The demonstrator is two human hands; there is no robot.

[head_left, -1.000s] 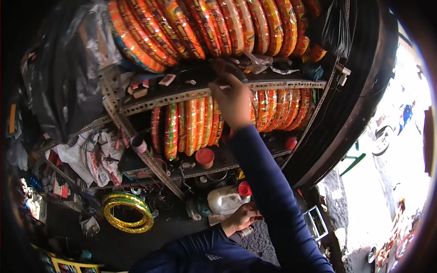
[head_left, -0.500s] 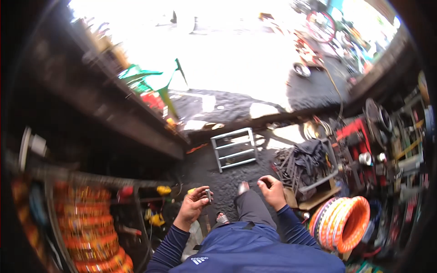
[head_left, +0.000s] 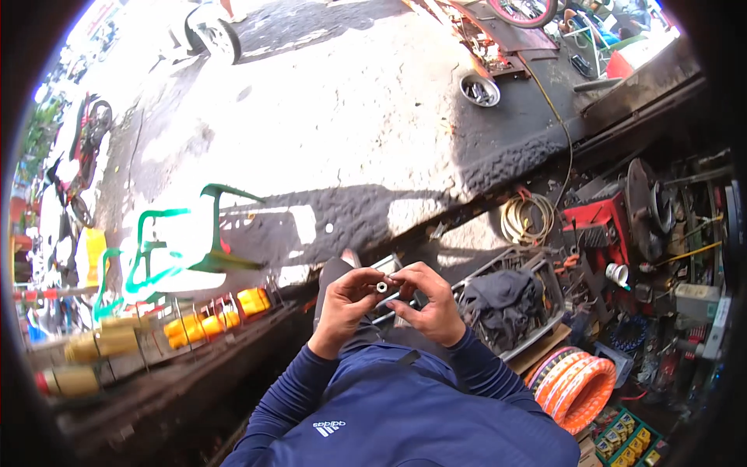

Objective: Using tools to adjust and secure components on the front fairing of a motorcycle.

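In front of my waist, my left hand [head_left: 345, 305] pinches a small pale metal ring-shaped part [head_left: 382, 287] with a round hole, too small to name more exactly. My right hand [head_left: 433, 305] meets it from the other side. Its curled fingertips touch at the top of the part, while its thumb points in from below. Whether the right fingers hold a separate small piece, I cannot make out. Behind both hands, a silver metal rack [head_left: 387, 263] shows only in part.
A dark cloth [head_left: 506, 307] lies in a grey crate [head_left: 554, 296] at right, near orange-patterned tyres [head_left: 580, 393] and a red metal box [head_left: 597, 226]. A coiled hose [head_left: 525, 218] lies by the threshold. Outside at left stands a green plastic chair [head_left: 212, 226]; farther right is a metal bowl [head_left: 478, 91].
My hands, apart before, have come together at the small metal part. The view has swung left, showing more of the sunlit ground, chair and motorcycles outside.
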